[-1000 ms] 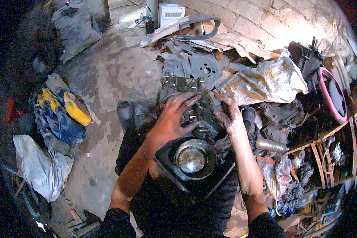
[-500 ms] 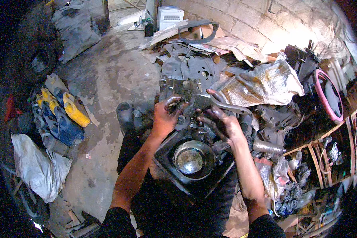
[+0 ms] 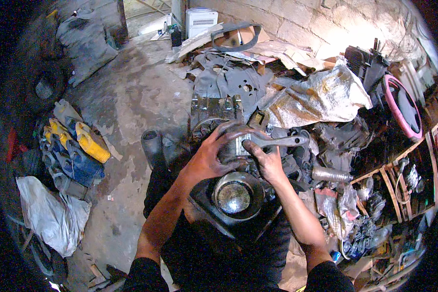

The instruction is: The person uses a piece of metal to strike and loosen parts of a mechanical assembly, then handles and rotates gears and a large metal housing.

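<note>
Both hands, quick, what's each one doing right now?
Left hand: curled at the grey metal part; whether it grips cannot be told.
Right hand: closed, holding that part, thumb on top.

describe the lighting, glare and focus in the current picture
Head view: glare bleaches the block wall at upper right; head view: the round metal container catches a highlight; head view: the curved metal lever looks reasonably sharp; head view: fisheye edges fade to grainy black.
</note>
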`<move>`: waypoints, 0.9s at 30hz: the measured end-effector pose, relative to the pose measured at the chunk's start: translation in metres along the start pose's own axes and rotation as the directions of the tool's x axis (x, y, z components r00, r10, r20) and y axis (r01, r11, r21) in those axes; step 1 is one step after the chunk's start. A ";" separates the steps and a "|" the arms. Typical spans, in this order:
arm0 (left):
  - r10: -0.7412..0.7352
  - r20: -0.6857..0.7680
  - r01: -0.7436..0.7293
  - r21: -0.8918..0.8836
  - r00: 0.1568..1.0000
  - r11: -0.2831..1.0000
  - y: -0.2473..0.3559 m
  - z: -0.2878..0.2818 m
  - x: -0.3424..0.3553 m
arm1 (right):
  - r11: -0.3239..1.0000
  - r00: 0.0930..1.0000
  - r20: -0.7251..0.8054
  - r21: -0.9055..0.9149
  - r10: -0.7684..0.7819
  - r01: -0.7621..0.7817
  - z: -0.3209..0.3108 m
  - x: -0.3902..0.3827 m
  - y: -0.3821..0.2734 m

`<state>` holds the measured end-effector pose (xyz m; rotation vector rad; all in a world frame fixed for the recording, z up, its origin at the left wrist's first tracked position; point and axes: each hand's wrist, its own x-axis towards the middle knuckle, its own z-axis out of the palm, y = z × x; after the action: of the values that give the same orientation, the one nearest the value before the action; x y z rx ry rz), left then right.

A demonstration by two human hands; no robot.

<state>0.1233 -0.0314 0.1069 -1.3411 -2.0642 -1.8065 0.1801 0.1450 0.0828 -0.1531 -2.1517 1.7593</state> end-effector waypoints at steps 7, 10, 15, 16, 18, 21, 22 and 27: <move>-0.087 -0.135 0.086 -0.015 0.987 0.996 -0.011 0.002 -0.001 | 0.992 0.992 0.122 0.117 0.035 -0.050 -0.014 0.006 -0.018; -0.086 -0.148 0.093 0.039 0.985 0.995 -0.013 -0.003 -0.004 | 0.998 0.990 0.139 0.067 0.013 -0.022 -0.016 0.005 -0.014; -0.170 -0.053 0.154 -0.236 0.984 0.960 -0.035 0.000 -0.013 | 0.970 0.960 0.272 0.243 -0.063 -0.005 -0.011 -0.002 -0.024; -0.150 -0.038 0.130 -0.315 0.988 0.940 -0.033 0.001 -0.012 | 0.981 0.960 0.259 0.187 -0.108 0.060 -0.011 -0.002 -0.023; -0.129 -0.014 0.116 -0.347 0.992 0.931 -0.032 0.002 -0.011 | 0.987 0.958 0.255 0.123 -0.129 0.100 -0.011 -0.004 -0.021; -0.084 0.052 0.092 -0.165 0.995 0.982 -0.031 0.000 -0.013 | 0.995 0.963 0.267 0.099 -0.046 0.021 -0.018 -0.017 -0.010; -0.037 0.099 0.045 -0.073 0.994 0.996 -0.026 -0.002 -0.013 | 0.955 0.960 0.276 0.270 0.047 -0.125 -0.016 -0.026 -0.012; -0.015 -0.156 0.063 0.306 0.988 0.950 -0.041 -0.029 -0.013 | 0.998 0.997 0.054 0.011 0.061 -0.062 -0.038 -0.025 0.014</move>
<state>0.0918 -0.0591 0.0772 -1.0529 -2.1895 -1.4645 0.2145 0.1753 0.0698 -0.1726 -2.1956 1.8307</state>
